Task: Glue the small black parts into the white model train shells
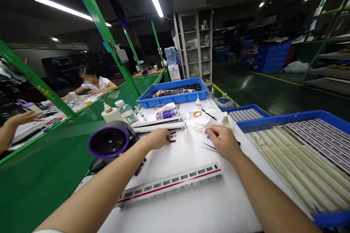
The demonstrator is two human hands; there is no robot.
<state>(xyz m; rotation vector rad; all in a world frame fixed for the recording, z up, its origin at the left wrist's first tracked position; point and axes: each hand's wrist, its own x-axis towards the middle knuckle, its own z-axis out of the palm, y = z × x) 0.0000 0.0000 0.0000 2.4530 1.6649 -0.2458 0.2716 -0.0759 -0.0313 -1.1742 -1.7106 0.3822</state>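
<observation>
On my feed, the left hand [158, 138] curls just beside small black parts [172, 138] on the white bench [191, 207]. The right hand [221, 140] hides whatever's beneath it. Can't tell either grip. Green steel frame [101, 25] behind.

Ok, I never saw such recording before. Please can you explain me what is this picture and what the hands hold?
A camera worn on a person's head took this picture, looking down, so both arms come in from below. The left hand is beside small dark pieces, the right hand just above metal tweezers; what each holds is hard to see. On the white table lies a long white panel with a red stripe and window openings. A blue tray of similar strips stands at right.
</observation>
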